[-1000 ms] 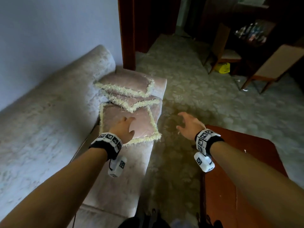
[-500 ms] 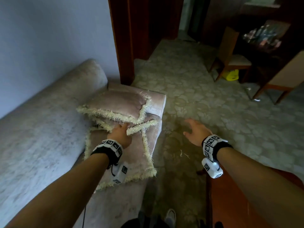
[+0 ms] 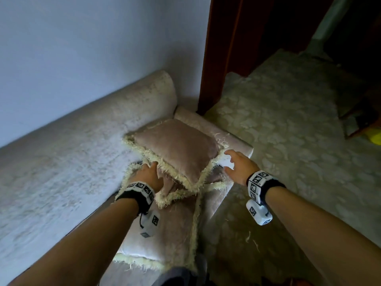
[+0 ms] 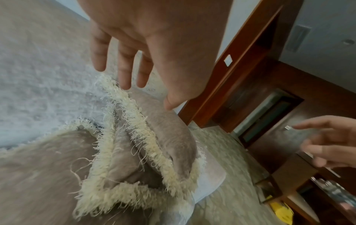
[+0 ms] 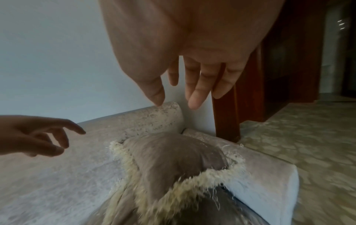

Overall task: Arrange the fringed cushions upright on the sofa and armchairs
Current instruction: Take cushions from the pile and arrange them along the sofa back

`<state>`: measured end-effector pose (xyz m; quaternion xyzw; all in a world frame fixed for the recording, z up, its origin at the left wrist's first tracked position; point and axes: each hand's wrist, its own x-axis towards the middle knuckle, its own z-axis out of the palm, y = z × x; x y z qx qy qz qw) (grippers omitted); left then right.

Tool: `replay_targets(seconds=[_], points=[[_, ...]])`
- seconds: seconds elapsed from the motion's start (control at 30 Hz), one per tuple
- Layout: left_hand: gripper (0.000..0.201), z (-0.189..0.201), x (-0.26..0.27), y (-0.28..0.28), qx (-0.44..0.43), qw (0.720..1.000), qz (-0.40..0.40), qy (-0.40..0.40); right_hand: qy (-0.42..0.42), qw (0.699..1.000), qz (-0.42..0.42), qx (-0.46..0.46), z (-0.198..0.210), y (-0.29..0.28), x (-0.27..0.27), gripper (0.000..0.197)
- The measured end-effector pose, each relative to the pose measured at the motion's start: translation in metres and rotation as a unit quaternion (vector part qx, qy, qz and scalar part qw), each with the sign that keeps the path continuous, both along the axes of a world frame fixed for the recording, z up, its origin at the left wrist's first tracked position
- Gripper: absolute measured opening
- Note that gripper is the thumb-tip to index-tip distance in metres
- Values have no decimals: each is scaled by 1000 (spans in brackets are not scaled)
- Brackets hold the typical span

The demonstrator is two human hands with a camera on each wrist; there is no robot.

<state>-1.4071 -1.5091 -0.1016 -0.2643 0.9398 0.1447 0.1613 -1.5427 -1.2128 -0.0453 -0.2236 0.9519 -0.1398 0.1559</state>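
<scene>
Fringed cushions lie stacked flat at the sofa's (image 3: 61, 162) end; the top cushion (image 3: 177, 147) sits between the left hand (image 3: 150, 176) and right hand (image 3: 239, 166), fingers spread, gripping nothing.

Patterned carpet (image 3: 288, 141), wooden door frame (image 3: 218, 54)

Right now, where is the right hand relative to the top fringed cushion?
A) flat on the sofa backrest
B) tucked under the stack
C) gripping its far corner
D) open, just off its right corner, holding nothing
D: the right hand has spread fingers beside the right corner of the top fringed cushion, holding nothing.
</scene>
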Motion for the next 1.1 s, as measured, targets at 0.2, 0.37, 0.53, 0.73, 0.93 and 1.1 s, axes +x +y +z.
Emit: replay_targets(seconds=[0.2,0.37,0.53,0.73,0.93,1.1], points=[[67,-24,-102,-14,59,997,40,-18,-11,999,29,31,-9,-24,-117,52],[71,-37,-151,-18,81,994,70,-38,-37,997,42,46,-20,-47,-193,56],[76,-57,-189,-33,60,992,101,-54,-79,986,111,97,-48,-94,-265,57],[105,-82,-207,-51,84,968,209,-110,-156,963,195,104,-104,-158,-347,65],[145,-105,-225,-58,139,936,282,-155,-219,924,277,143,-174,-215,-422,86],[163,-122,-236,-62,176,918,304,-183,-270,892,323,165,-234,-243,-462,121]])
